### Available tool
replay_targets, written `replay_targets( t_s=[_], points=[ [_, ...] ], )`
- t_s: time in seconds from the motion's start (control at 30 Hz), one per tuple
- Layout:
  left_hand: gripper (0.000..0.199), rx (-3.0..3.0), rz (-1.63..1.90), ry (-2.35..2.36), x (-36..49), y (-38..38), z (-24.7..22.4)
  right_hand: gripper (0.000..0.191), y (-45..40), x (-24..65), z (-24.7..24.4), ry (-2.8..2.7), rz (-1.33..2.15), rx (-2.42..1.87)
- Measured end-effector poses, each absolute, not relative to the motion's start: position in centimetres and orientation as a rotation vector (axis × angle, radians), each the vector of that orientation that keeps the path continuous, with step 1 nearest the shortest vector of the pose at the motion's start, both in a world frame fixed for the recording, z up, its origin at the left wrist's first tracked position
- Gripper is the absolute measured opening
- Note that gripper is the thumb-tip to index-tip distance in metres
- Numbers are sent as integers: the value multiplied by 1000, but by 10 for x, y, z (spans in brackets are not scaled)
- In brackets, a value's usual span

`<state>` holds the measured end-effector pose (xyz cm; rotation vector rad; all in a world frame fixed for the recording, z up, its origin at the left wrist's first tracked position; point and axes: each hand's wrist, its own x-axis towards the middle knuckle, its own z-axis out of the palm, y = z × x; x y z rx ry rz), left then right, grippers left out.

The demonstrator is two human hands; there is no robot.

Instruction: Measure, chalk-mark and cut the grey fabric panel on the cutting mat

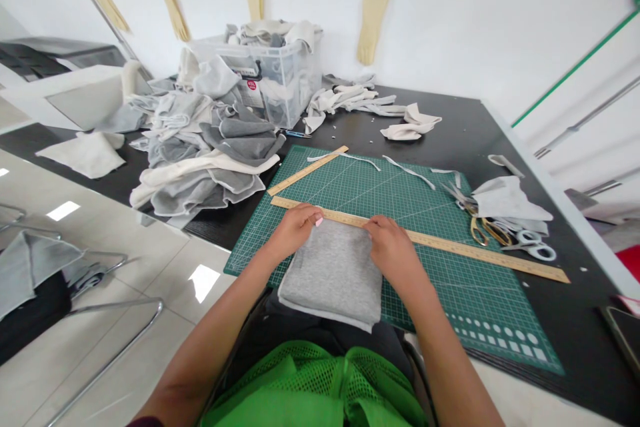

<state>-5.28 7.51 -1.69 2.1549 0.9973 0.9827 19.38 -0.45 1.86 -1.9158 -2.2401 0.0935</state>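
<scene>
A folded piece of light grey fabric (334,273) lies on the green cutting mat (420,203), its near edge hanging over the table's front. At its far left corner, my left hand (299,225) pinches the cloth, fingers closed. My right hand (391,240) grips the far right corner with thumb and fingers together. Just beyond the fabric, a long wooden ruler (460,247) runs across the mat, close to both hands' fingertips. A shorter wooden ruler (307,170) lies slanted farther back.
Grey and white cloths (200,140) are heaped at left, beside a clear plastic bin (287,80) full of fabric. Gold-handled scissors (480,230) and white-handled scissors (537,247) lie at right near fabric scraps (510,199). A phone-like dark object (623,333) sits at the right edge.
</scene>
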Motion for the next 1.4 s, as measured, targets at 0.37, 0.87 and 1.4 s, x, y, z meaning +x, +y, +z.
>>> replay_targets(
  t_s=[0.37, 0.87, 1.4],
  points=[
    [27, 2202, 1013, 1034, -47, 69, -14, 38, -6, 192, 21, -2261, 72, -1946],
    [28, 2030, 1130, 1108, -62, 83, -15, 36, -7, 193, 21, -2254, 66, -1932],
    [26, 2189, 951, 1061, -58, 76, -13, 35, -7, 192, 21, -2243, 55, -1929]
  ],
)
